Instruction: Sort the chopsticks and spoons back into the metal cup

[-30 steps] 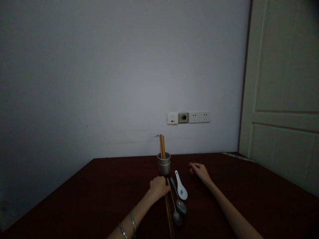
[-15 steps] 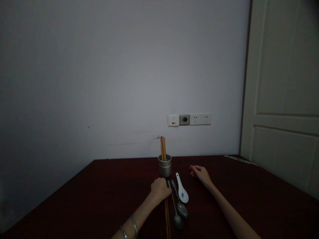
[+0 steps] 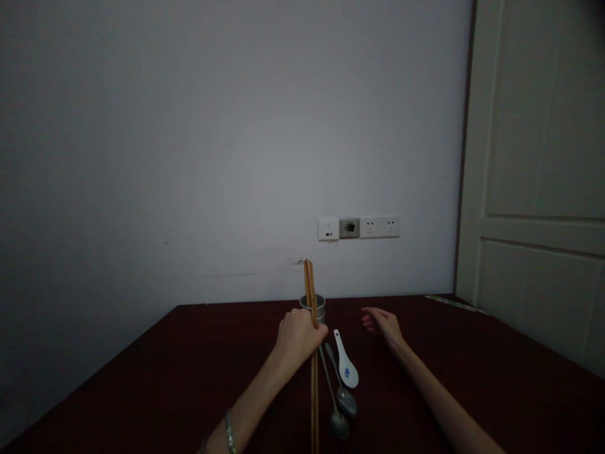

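Observation:
My left hand (image 3: pixel 297 334) is closed around a pair of wooden chopsticks (image 3: pixel 314 397) near their far ends, which stick up past my fingers. Just behind it stands a grey metal cup (image 3: pixel 321 306), partly hidden by the hand, with several chopsticks (image 3: pixel 308 280) upright in it. To the right of the held pair lie two metal spoons (image 3: pixel 339 424) (image 3: pixel 347 402) and a white soup spoon (image 3: pixel 348 373) with a blue mark. My right hand (image 3: pixel 384 325) rests right of the cup with loosely curled fingers, and nothing shows in it.
The dark red table (image 3: pixel 212 372) meets a pale wall with a row of sockets (image 3: pixel 368 227). A flat strip (image 3: pixel 454 303) lies at the table's back right edge, close to a light panelled door (image 3: pixel 539 265).
My left hand has moved up toward the cup, lifting the chopsticks' far ends, and now covers part of the cup. My right hand has shifted only slightly.

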`<state>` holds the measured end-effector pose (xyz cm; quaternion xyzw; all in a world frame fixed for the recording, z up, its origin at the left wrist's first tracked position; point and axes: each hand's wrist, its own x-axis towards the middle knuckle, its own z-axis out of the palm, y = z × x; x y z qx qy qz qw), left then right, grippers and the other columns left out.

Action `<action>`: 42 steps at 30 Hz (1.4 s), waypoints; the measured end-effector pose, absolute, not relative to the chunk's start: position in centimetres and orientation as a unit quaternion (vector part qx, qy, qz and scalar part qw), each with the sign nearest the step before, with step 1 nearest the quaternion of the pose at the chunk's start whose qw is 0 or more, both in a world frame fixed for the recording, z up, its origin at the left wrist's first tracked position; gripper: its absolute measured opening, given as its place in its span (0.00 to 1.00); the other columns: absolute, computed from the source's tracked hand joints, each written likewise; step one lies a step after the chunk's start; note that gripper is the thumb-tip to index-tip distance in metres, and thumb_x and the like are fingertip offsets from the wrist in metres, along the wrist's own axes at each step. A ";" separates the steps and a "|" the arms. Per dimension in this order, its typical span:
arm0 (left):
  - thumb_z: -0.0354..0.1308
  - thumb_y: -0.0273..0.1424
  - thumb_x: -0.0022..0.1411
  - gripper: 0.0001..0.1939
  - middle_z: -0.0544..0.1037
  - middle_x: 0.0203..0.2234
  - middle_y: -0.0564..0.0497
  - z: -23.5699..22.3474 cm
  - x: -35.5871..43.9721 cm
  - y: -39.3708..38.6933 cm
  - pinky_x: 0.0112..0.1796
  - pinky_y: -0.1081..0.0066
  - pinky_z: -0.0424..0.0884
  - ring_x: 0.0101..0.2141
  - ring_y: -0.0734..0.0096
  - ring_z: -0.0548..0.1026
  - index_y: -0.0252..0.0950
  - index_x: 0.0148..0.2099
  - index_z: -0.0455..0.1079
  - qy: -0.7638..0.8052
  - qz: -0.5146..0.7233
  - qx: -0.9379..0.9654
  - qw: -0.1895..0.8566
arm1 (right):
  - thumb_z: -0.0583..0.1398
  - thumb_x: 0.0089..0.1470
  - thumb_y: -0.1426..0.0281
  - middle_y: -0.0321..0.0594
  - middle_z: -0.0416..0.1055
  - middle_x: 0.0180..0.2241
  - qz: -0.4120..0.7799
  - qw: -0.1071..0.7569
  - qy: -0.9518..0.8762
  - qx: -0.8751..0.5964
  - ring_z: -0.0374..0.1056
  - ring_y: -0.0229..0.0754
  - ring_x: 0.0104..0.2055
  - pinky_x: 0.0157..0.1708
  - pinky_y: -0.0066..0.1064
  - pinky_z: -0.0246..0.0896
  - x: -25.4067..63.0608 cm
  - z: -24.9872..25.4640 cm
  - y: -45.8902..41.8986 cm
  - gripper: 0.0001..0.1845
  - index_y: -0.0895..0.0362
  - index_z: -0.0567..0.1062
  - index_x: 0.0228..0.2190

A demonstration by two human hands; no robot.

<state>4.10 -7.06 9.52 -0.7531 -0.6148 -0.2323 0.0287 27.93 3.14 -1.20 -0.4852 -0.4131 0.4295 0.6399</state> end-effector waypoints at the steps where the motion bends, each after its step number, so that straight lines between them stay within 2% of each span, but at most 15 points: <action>1: 0.49 0.34 0.51 0.14 0.76 0.27 0.41 10.3 4.0 -7.7 0.32 0.69 0.64 0.31 0.60 0.73 0.32 0.30 0.73 -0.610 -0.246 -0.752 0.034 | 0.60 0.39 0.65 0.38 0.71 0.20 0.451 0.634 -0.414 -0.472 0.66 0.34 0.20 0.19 0.24 0.60 27.3 -0.1 2.7 0.14 0.61 0.73 0.29; 3: 0.48 0.35 0.52 0.14 0.75 0.25 0.43 11.7 3.7 -8.8 0.31 0.70 0.63 0.29 0.62 0.73 0.33 0.31 0.73 -0.605 -0.270 -0.748 0.047 | 0.60 0.40 0.67 0.40 0.72 0.22 0.502 0.604 -0.436 -0.439 0.68 0.35 0.22 0.22 0.25 0.62 25.6 2.5 1.4 0.12 0.61 0.74 0.29; 5: 0.48 0.35 0.53 0.14 0.75 0.24 0.44 12.6 3.4 -9.6 0.31 0.70 0.62 0.28 0.64 0.72 0.33 0.31 0.73 -0.601 -0.292 -0.741 0.069 | 0.61 0.40 0.69 0.43 0.73 0.26 0.566 0.536 -0.498 -0.380 0.70 0.38 0.26 0.26 0.27 0.64 23.5 5.2 -0.7 0.13 0.62 0.74 0.31; 7: 0.48 0.35 0.54 0.14 0.74 0.23 0.44 13.1 3.2 -10.1 0.30 0.71 0.61 0.27 0.65 0.72 0.33 0.31 0.72 -0.596 -0.310 -0.736 0.089 | 0.61 0.40 0.70 0.46 0.73 0.32 0.616 0.459 -0.560 -0.310 0.71 0.41 0.31 0.31 0.32 0.65 21.5 7.4 -3.5 0.16 0.62 0.73 0.35; 10: 0.47 0.35 0.54 0.14 0.74 0.22 0.46 13.3 3.2 -10.2 0.29 0.72 0.60 0.25 0.67 0.71 0.33 0.30 0.71 -0.587 -0.325 -0.735 0.099 | 0.62 0.40 0.71 0.46 0.71 0.39 0.653 0.389 -0.608 -0.229 0.69 0.42 0.38 0.38 0.34 0.64 18.9 9.4 -7.7 0.20 0.60 0.72 0.40; 13: 0.48 0.34 0.54 0.12 0.73 0.21 0.47 13.2 3.5 -9.9 0.28 0.72 0.59 0.25 0.68 0.70 0.34 0.29 0.70 -0.583 -0.335 -0.734 0.100 | 0.63 0.40 0.70 0.44 0.71 0.39 0.635 0.378 -0.637 -0.219 0.69 0.41 0.38 0.36 0.32 0.65 17.3 9.9 -10.1 0.23 0.58 0.71 0.41; 17: 0.48 0.34 0.54 0.11 0.73 0.20 0.49 12.8 3.7 -9.7 0.28 0.73 0.58 0.24 0.70 0.70 0.34 0.29 0.69 -0.572 -0.352 -0.735 0.093 | 0.63 0.41 0.61 0.44 0.73 0.32 0.580 0.393 -0.666 -0.255 0.70 0.41 0.32 0.29 0.30 0.66 16.4 9.4 -10.2 0.22 0.61 0.72 0.38; 23: 0.49 0.34 0.54 0.10 0.71 0.19 0.52 12.7 3.7 -9.8 0.27 0.73 0.58 0.23 0.72 0.68 0.35 0.28 0.68 -0.536 -0.392 -0.745 0.065 | 0.60 0.42 0.56 0.43 0.73 0.28 0.542 0.388 -0.698 -0.261 0.70 0.41 0.30 0.27 0.30 0.65 17.1 9.2 -9.8 0.24 0.63 0.74 0.35; 26: 0.51 0.35 0.54 0.10 0.72 0.23 0.51 12.8 3.5 -9.5 0.28 0.73 0.61 0.25 0.73 0.68 0.34 0.31 0.68 -0.478 -0.442 -0.759 -0.014 | 0.60 0.43 0.58 0.44 0.73 0.29 0.541 0.382 -0.699 -0.268 0.70 0.41 0.32 0.27 0.29 0.65 17.6 9.6 -9.9 0.22 0.62 0.73 0.35; 31: 0.49 0.36 0.57 0.15 0.75 0.34 0.46 13.0 2.9 -8.6 0.37 0.73 0.65 0.35 0.70 0.71 0.31 0.37 0.70 -0.321 -0.470 -0.764 -0.303 | 0.60 0.46 0.61 0.46 0.73 0.33 0.554 0.374 -0.695 -0.265 0.71 0.42 0.34 0.29 0.28 0.66 18.2 10.2 -10.1 0.18 0.63 0.73 0.33; 33: 0.49 0.37 0.57 0.16 0.75 0.35 0.45 13.1 2.6 -8.4 0.39 0.72 0.65 0.37 0.68 0.71 0.30 0.37 0.71 -0.290 -0.464 -0.747 -0.378 | 0.60 0.46 0.61 0.47 0.73 0.33 0.557 0.369 -0.695 -0.267 0.71 0.42 0.34 0.29 0.29 0.66 18.3 10.3 -10.1 0.19 0.63 0.72 0.36; 37: 0.54 0.38 0.54 0.16 0.76 0.33 0.44 13.2 2.4 -8.2 0.39 0.70 0.66 0.36 0.67 0.72 0.29 0.38 0.72 -0.296 -0.465 -0.706 -0.444 | 0.60 0.45 0.61 0.48 0.73 0.35 0.555 0.374 -0.689 -0.277 0.71 0.43 0.35 0.28 0.30 0.66 18.2 10.1 -9.9 0.22 0.61 0.70 0.40; 42: 0.60 0.37 0.48 0.15 0.77 0.29 0.44 13.1 2.6 -8.1 0.34 0.71 0.68 0.31 0.68 0.73 0.28 0.33 0.71 -0.314 -0.486 -0.667 -0.469 | 0.61 0.43 0.59 0.47 0.73 0.35 0.541 0.381 -0.688 -0.298 0.71 0.44 0.36 0.27 0.30 0.66 18.1 9.5 -9.4 0.23 0.61 0.72 0.39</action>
